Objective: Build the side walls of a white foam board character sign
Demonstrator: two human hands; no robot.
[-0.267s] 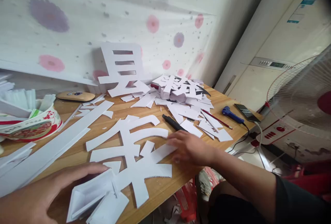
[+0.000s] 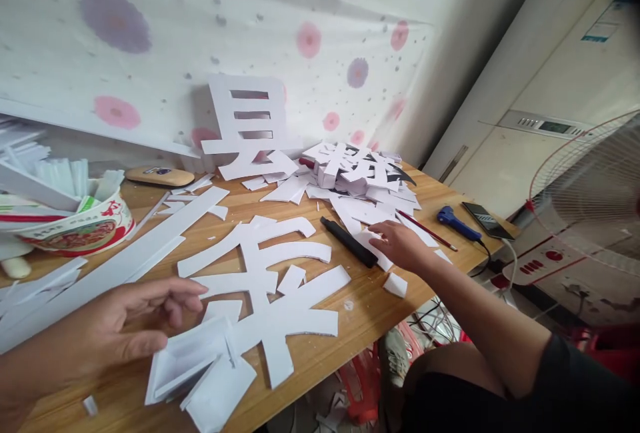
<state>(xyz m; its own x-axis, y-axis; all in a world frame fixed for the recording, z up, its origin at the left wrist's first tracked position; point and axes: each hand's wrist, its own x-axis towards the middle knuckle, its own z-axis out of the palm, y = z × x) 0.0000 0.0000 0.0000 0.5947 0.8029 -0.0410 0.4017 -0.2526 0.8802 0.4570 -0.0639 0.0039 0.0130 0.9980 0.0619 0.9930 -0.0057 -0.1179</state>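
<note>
A: Pose first. Dial centred on the flat white foam-board character cut-out, which lies on the brown wooden table; twelve is the far side.
B: Left hand at nine o'clock, palm inward, fingers loosely bent, thumb well apart from the forefinger. Nothing in its grasp. Thumb tip just beside the white open-topped folded box at eight; contact cannot be told.
A: Right hand?
B: Between two and three o'clock, forearm coming in from four. Back of hand up, fingers partly stretched and a little spread over a flat white angular offcut. Cannot tell whether they pinch it.
A: Nearby?
B: Black cylindrical handle at two, left of the right fingertips. Heaped white board scraps at one.
A: Changes against the earlier frame?
B: Right hand is off the cut-out's right-hand end and now beyond the black handle, whose near end shows. Left fingers are clear of the box, thumb now visible. Cut-out keeps its place; the view is slightly shifted.
</note>
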